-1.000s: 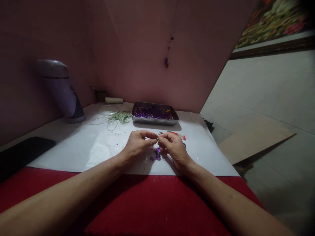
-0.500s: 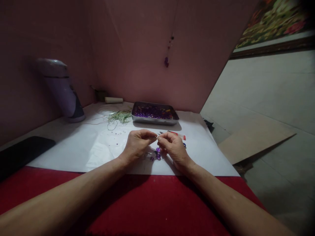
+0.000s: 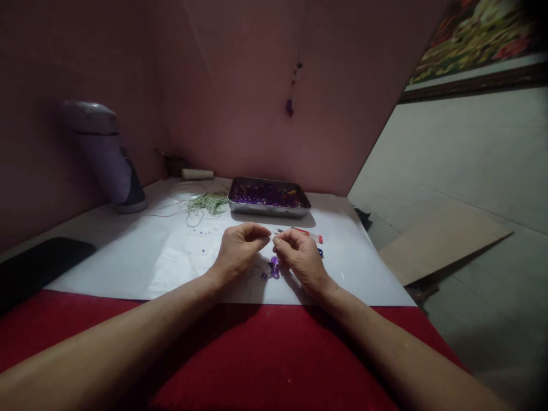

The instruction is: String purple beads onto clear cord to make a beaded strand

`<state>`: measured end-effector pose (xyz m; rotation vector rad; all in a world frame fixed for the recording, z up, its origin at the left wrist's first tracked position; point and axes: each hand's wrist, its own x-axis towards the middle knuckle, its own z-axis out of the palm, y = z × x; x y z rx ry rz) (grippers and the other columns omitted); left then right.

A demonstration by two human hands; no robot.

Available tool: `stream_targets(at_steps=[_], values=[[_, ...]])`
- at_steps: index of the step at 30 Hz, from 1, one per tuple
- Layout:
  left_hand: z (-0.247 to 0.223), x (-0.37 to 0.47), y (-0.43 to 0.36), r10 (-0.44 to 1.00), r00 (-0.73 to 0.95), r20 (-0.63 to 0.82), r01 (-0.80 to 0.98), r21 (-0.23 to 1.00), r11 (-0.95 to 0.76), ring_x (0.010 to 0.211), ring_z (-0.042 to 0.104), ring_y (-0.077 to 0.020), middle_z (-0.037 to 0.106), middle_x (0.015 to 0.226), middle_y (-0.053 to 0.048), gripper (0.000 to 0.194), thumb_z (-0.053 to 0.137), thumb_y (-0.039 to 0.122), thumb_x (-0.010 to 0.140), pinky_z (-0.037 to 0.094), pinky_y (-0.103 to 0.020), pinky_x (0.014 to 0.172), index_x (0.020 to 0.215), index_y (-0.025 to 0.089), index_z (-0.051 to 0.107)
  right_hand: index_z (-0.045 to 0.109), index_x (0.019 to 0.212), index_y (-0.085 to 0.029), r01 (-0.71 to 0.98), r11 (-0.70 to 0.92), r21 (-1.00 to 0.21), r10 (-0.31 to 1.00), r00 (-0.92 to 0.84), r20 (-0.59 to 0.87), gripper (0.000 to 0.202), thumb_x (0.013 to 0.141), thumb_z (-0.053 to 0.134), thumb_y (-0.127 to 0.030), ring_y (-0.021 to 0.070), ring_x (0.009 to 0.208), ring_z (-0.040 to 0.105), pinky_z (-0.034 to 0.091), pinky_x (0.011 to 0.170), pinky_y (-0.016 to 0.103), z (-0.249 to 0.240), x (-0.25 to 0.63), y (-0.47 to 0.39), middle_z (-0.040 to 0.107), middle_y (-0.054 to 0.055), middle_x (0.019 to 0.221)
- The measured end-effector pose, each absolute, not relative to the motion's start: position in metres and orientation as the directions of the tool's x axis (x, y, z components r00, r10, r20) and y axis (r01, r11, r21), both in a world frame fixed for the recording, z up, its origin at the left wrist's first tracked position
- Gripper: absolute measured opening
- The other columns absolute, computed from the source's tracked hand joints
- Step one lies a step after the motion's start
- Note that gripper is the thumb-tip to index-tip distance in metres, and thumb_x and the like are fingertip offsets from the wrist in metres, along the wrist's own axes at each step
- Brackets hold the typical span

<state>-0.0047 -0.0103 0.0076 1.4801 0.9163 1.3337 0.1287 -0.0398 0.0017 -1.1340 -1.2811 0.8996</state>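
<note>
My left hand [image 3: 240, 248] and my right hand [image 3: 302, 258] meet over the white sheet with thumbs and forefingers pinched. A thin pale thread shows faintly in the small gap between their fingertips. Just under the right fingers is a cluster of purple and clear beads [image 3: 274, 268]; whether it hangs from the thread or rests on the sheet I cannot tell. Beyond the right hand lies a small red and clear tool [image 3: 314, 237] with a dark pointed tip, partly hidden. Several tiny loose beads [image 3: 203, 250] are scattered left of the left hand.
A metal tray [image 3: 269, 210] of purple beads stands at the back. Left of it are tangled green thread [image 3: 209, 204] and a pale cone [image 3: 197, 174]. A purple tumbler-like object [image 3: 107, 160] and a black flat object [image 3: 47, 260] are left. A beaded strand [image 3: 290, 107] hangs behind.
The fingertips, nearly touching before, are now slightly farther apart, with the left hand shifted a little left. Both hands keep their pinch.
</note>
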Motion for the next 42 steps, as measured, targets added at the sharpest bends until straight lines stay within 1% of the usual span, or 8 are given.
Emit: stream_targets(at_steps=[6,10,15,22,28,35,42], values=[[0.0073,-0.0063,-0.0095,0.937,0.154,0.313,-0.071,0.950,-0.306,0.060,0.055,-0.0088,0.062,0.065,0.002,0.014,0.067,0.014,0.061,0.043,-0.021,0.058,0.074,0.014,0.063,0.054,0.068,-0.017,0.160,0.294,-0.942,0.944,0.105,0.313,0.013,0.075,0.058,-0.027,0.0082,0.047,0.045,0.037,0.047,0.024,0.0010,0.1285,-0.0405,0.056,-0.002,0.060],[0.0064,-0.0065,-0.0080,0.934,0.188,0.305,-0.069,0.952,-0.297,0.056,0.052,-0.0079,0.059,0.062,0.002,0.020,0.065,0.013,0.061,0.040,-0.021,0.055,0.080,0.013,0.062,0.055,0.070,-0.017,0.236,0.358,-0.903,0.917,0.090,0.388,0.012,0.078,0.057,-0.026,0.0101,0.055,0.048,0.039,0.053,0.025,-0.0019,0.1299,-0.0398,0.056,-0.001,0.064],[0.0067,-0.0066,-0.0085,0.935,0.207,0.289,-0.068,0.957,-0.281,0.057,0.052,-0.0084,0.060,0.063,0.002,0.020,0.064,0.014,0.061,0.040,-0.021,0.054,0.081,0.012,0.063,0.055,0.072,-0.017,0.318,0.402,-0.859,0.896,0.057,0.441,0.011,0.081,0.054,-0.025,0.0115,0.060,0.049,0.041,0.056,0.026,-0.0055,0.1310,-0.0397,0.055,0.000,0.067],[0.0115,-0.0076,-0.0142,0.957,0.181,0.227,-0.065,0.974,-0.219,0.062,0.057,-0.0101,0.065,0.069,-0.002,0.018,0.066,0.015,0.060,0.043,-0.022,0.060,0.077,0.011,0.066,0.053,0.072,-0.018,0.359,0.424,-0.831,0.886,0.024,0.463,0.012,0.082,0.053,-0.024,0.0109,0.058,0.048,0.040,0.054,0.025,-0.0042,0.1301,-0.0424,0.053,-0.002,0.065],[0.0129,-0.0070,-0.0139,0.956,0.183,0.231,-0.060,0.973,-0.224,0.062,0.057,-0.0100,0.065,0.067,-0.001,0.014,0.068,0.017,0.060,0.043,-0.022,0.060,0.072,0.011,0.066,0.053,0.073,-0.019,0.387,0.414,-0.824,0.893,0.003,0.450,0.011,0.083,0.053,-0.025,0.0106,0.056,0.048,0.040,0.053,0.024,-0.0052,0.1305,-0.0419,0.053,-0.002,0.063],[0.0109,-0.0091,-0.0119,0.951,0.196,0.241,-0.025,0.970,-0.240,0.060,0.055,-0.0090,0.064,0.064,-0.001,0.008,0.067,0.016,0.061,0.042,-0.021,0.058,0.068,0.012,0.066,0.053,0.073,-0.018,0.374,0.423,-0.825,0.888,0.011,0.460,0.011,0.083,0.053,-0.024,0.0105,0.057,0.048,0.040,0.054,0.024,-0.0029,0.1302,-0.0439,0.053,-0.002,0.064],[0.0136,-0.0079,-0.0147,0.955,0.192,0.226,0.017,0.972,-0.233,0.054,0.051,-0.0081,0.059,0.059,0.001,0.005,0.065,0.017,0.062,0.039,-0.021,0.052,0.065,0.013,0.063,0.053,0.070,-0.017,0.385,0.438,-0.812,0.877,0.017,0.481,0.013,0.082,0.053,-0.023,0.0107,0.057,0.049,0.040,0.054,0.025,0.0001,0.1296,-0.0452,0.053,-0.002,0.064]])
